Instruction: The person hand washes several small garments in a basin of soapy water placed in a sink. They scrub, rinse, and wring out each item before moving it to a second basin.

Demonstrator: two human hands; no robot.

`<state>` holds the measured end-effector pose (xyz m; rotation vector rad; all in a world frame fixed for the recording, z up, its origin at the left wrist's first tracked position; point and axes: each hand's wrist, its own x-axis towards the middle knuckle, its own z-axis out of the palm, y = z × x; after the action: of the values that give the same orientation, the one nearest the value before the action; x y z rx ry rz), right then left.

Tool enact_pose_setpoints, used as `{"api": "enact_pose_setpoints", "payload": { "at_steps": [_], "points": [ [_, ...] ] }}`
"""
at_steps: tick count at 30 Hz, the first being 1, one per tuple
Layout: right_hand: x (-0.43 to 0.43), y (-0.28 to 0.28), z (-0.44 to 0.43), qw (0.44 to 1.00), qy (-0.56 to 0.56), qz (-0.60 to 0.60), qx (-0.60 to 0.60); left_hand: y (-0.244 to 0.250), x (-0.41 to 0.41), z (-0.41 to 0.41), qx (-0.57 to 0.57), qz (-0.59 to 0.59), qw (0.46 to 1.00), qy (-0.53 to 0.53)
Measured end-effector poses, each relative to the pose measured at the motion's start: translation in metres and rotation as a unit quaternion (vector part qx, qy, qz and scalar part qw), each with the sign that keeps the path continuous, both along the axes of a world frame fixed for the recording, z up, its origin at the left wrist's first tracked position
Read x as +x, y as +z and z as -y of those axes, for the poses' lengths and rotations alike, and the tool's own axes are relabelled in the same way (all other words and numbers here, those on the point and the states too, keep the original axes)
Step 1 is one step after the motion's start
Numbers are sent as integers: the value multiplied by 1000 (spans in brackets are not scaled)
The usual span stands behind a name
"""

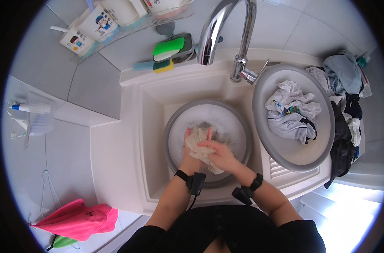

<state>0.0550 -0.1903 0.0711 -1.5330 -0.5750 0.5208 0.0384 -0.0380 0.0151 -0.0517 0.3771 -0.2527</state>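
A wet beige cloth [198, 144] is bunched between my two hands over a round grey-rimmed basin [172, 126]. Sudsy water [192, 117] with a greyish patch fills the basin, which stands inside the sink [154, 126]. My left hand [189, 155] holds the cloth from the left and below, its fingers partly covered by the fabric. From the right, my right hand [222, 155] grips the same cloth, index finger stretched across it. One end of the cloth hangs down toward the near side of the basin.
A chrome faucet [207, 34] arches over the sink's back edge. On the right, a second basin [293, 155] holds white clothes [290, 110], with dark garments [340, 142] beside it. A soap holder [187, 44] and sponge [163, 67] sit at the back left.
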Motion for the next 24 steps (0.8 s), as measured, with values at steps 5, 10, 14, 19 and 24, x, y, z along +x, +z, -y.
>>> {"api": "enact_pose_setpoints", "payload": {
  "at_steps": [5,10,14,19,24],
  "points": [
    [-28,32,-3,961,-50,198,-187,-15,-11,5,161,-26,986,-20],
    [-22,29,-23,917,-60,224,-325,19,-30,2,235,-11,969,-75],
    [5,38,-35,884,18,193,-426,41,-19,7,258,-83,961,-52],
    [51,-23,-20,957,-13,-113,-266,69,6,36,291,-223,930,9],
    [55,-23,30,863,42,-484,135,-15,-9,-14,315,-227,919,-74]
  ]
}}
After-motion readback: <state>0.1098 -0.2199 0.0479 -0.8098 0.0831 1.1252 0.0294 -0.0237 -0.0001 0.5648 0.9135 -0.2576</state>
